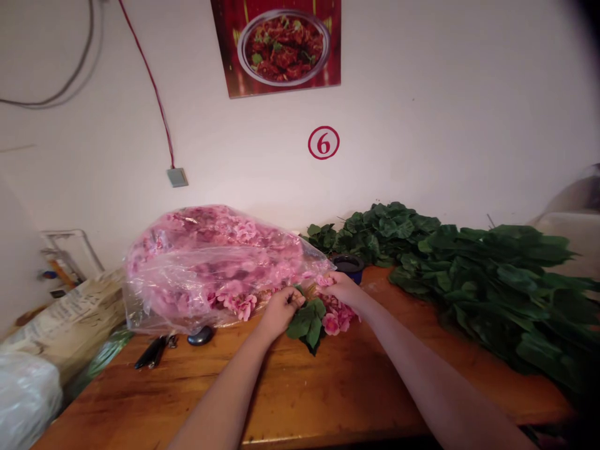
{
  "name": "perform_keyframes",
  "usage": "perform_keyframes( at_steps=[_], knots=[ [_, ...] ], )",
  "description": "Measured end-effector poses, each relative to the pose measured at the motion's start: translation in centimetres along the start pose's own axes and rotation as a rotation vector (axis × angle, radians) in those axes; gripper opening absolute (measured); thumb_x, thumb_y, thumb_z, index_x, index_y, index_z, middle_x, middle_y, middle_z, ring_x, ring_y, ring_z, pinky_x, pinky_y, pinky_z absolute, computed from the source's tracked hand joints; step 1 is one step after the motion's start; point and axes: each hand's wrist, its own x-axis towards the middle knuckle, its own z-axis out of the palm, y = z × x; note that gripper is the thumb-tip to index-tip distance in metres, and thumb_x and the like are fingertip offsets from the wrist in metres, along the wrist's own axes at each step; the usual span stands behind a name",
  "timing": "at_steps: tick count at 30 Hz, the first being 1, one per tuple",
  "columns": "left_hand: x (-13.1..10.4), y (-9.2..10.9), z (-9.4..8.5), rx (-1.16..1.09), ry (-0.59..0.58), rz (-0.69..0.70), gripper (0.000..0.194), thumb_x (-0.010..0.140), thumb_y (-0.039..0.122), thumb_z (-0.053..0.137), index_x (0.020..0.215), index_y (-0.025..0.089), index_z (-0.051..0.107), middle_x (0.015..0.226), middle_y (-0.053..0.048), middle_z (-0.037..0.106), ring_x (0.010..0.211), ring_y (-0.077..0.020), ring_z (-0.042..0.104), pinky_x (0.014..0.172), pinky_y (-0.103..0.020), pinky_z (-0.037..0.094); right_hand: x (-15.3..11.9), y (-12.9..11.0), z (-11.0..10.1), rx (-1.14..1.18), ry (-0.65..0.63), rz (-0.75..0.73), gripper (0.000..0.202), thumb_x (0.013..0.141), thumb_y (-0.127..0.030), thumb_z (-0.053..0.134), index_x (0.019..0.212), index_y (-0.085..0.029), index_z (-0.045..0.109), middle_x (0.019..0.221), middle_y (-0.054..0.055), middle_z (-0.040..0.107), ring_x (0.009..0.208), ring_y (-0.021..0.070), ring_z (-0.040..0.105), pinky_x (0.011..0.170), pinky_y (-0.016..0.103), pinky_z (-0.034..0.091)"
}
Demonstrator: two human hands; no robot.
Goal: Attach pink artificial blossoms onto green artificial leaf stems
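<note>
"Flowers [332, 322], pink ones: where?"

"Over the bench [328, 390], beside the clear bag [210, 269]. Your right grip [332, 285] pinches them; your left grip [299, 299] curls at the leaves [307, 322], its closure and hold unclear."

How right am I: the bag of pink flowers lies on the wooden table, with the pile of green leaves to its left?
Wrong side: the head view shows the pile of green leaves right of the bag of pink flowers on the wooden table.
</note>
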Motion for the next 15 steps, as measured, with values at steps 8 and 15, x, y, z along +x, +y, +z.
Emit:
perform_keyframes(
  at_steps=[8,15],
  knots=[
    [0.0,0.0,0.0,0.034,0.015,0.006,0.017,0.077,0.031,0.054,0.070,0.015,0.057,0.067,0.000,0.056,0.065,-0.0135,0.050,0.061,-0.022,0.036,0.1,0.2,0.0,-0.071,-0.049,-0.067,0.015,0.066,-0.030,0.061,0.067,-0.016,0.054,0.064,-0.003,0.055,0.062,0.0138,0.050,0.056,0.022,0.036],
    [0.0,0.0,-0.1,0.182,0.025,0.038,0.022,0.081,0.035,0.051,0.079,0.016,0.063,0.069,0.000,0.060,0.064,-0.0139,0.051,0.059,-0.023,0.034,-0.3,-0.8,0.0,-0.132,-0.019,-0.087,0.021,0.066,-0.031,0.060,0.060,-0.018,0.045,0.055,-0.006,0.041,0.055,0.0101,0.041,0.052,0.021,0.028]
  ],
)
